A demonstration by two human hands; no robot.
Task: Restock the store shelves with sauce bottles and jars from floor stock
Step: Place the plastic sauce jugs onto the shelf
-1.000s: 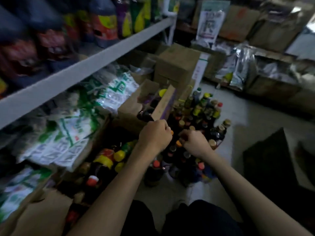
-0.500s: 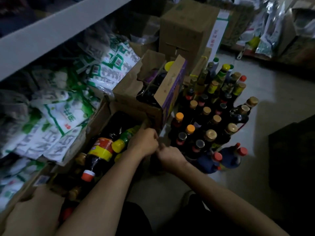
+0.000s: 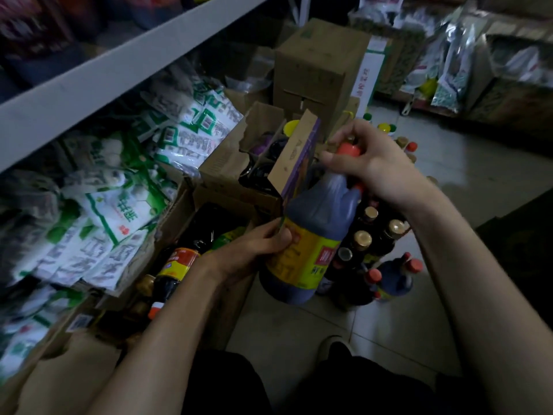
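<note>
Sauce jug (image 3: 314, 211) off floor: right hand (image 3: 378, 164) grips neck, left hand (image 3: 248, 253) clasps label; bottles (image 3: 362, 238) at 3 o'clock not yet shelved.

The light is dim and bluish. The pale floor tiles (image 3: 466, 175) at right catch the most of it, with a soft sheen. The shelf edge (image 3: 119, 73) bows from wide-lens distortion. Bags (image 3: 45, 241) at far left smear with blur. The bottle (image 3: 314, 235), left hand (image 3: 254, 250) and right hand (image 3: 374, 163) look sharper. The lower right sinks into black.
</note>
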